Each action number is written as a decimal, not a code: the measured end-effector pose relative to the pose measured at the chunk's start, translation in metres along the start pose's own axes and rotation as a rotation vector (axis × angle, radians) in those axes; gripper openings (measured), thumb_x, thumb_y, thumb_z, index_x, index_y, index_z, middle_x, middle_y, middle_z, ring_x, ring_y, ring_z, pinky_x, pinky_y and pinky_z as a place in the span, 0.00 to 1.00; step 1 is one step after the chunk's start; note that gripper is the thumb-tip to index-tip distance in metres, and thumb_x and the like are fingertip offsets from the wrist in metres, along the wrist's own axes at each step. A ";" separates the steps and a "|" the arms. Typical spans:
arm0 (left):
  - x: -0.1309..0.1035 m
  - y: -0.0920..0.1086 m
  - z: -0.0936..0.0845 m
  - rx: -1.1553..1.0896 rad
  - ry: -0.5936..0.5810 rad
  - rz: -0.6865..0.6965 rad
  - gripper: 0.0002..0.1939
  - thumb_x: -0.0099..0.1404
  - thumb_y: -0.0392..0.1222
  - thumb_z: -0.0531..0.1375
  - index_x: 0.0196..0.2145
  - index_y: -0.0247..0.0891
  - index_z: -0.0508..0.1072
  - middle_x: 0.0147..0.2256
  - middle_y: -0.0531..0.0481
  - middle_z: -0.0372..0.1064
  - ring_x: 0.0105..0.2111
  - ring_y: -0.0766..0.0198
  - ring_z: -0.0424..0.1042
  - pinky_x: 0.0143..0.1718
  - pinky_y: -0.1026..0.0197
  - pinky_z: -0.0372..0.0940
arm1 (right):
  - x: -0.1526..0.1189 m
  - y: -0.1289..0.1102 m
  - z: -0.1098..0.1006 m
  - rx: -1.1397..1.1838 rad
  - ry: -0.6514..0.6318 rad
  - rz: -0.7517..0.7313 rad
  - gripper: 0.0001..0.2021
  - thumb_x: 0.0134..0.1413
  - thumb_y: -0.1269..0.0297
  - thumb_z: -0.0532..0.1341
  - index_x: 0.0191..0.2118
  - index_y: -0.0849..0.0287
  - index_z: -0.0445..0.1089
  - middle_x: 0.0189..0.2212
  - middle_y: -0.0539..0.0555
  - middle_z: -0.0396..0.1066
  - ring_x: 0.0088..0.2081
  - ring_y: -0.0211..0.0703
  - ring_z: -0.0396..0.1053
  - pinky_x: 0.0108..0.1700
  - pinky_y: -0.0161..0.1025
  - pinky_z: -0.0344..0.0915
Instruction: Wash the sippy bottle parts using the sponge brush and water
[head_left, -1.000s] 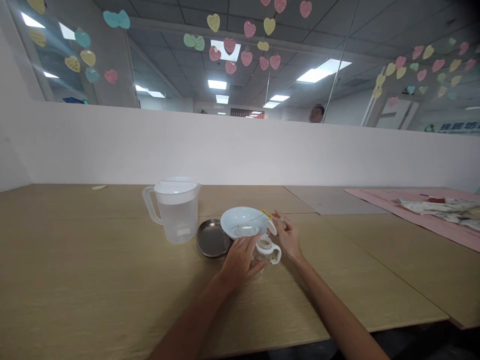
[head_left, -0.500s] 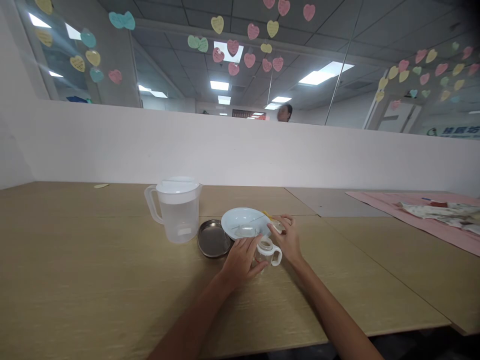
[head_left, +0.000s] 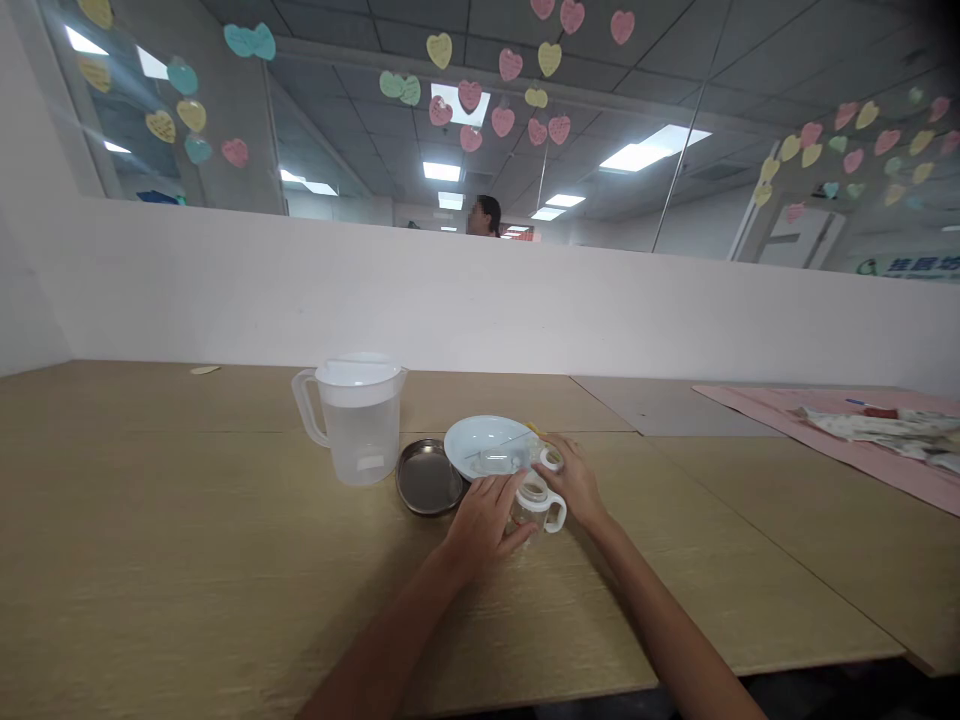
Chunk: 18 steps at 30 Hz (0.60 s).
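My left hand (head_left: 480, 515) is closed around the left side of a small clear cup (head_left: 532, 505) with a white collar and a white side handle. The cup stands upright on the table, its top uncovered. Just beyond it, my right hand (head_left: 576, 482) grips a small white ring-shaped piece (head_left: 551, 459) between thumb and fingers. That hand is at the right rim of a pale blue-white bowl (head_left: 469, 435). In the bowl lies a clear piece (head_left: 495, 461) and a thin stick, with a bit of yellow at the rim by my right fingers.
An oval metal dish (head_left: 428, 478) sits left of the bowl, close against it. Behind that stands a lidded translucent pitcher (head_left: 364, 430) partly filled with liquid. A pink cloth (head_left: 840, 430) with papers lies far right. A white wall (head_left: 450, 300) bounds the table's back.
The piece in my right hand has tilted, so its white ring now faces me. My left hand stays on the cup. A person beyond the glass has moved left.
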<state>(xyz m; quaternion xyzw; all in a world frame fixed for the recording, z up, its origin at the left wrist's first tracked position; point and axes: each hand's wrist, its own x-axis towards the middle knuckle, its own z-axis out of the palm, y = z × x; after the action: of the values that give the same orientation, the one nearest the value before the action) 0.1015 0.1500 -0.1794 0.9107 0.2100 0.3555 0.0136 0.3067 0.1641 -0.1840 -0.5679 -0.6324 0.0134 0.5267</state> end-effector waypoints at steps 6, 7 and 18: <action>0.000 0.002 -0.002 0.004 -0.010 -0.009 0.31 0.63 0.52 0.53 0.59 0.34 0.53 0.49 0.37 0.64 0.48 0.51 0.64 0.48 0.49 0.59 | 0.000 -0.001 0.000 0.069 0.090 0.057 0.25 0.37 0.55 0.67 0.45 0.54 0.67 0.50 0.57 0.58 0.44 0.48 0.64 0.49 0.46 0.61; 0.000 0.002 -0.002 0.005 -0.014 -0.014 0.31 0.63 0.52 0.52 0.59 0.34 0.53 0.49 0.37 0.65 0.48 0.51 0.64 0.48 0.49 0.59 | 0.000 0.001 0.001 0.076 0.109 0.084 0.25 0.36 0.55 0.67 0.44 0.55 0.67 0.47 0.57 0.60 0.43 0.48 0.64 0.47 0.46 0.62; 0.001 -0.026 -0.018 0.209 0.403 -0.276 0.31 0.64 0.52 0.51 0.60 0.38 0.50 0.60 0.35 0.48 0.59 0.46 0.50 0.56 0.42 0.48 | -0.002 0.002 0.012 0.244 0.036 0.171 0.22 0.37 0.53 0.66 0.41 0.57 0.70 0.39 0.56 0.71 0.42 0.48 0.67 0.48 0.48 0.60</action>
<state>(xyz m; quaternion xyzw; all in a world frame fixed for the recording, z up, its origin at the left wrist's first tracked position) 0.0806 0.1716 -0.1702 0.7806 0.3661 0.5011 -0.0741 0.2991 0.1703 -0.1921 -0.5517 -0.5658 0.1247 0.6000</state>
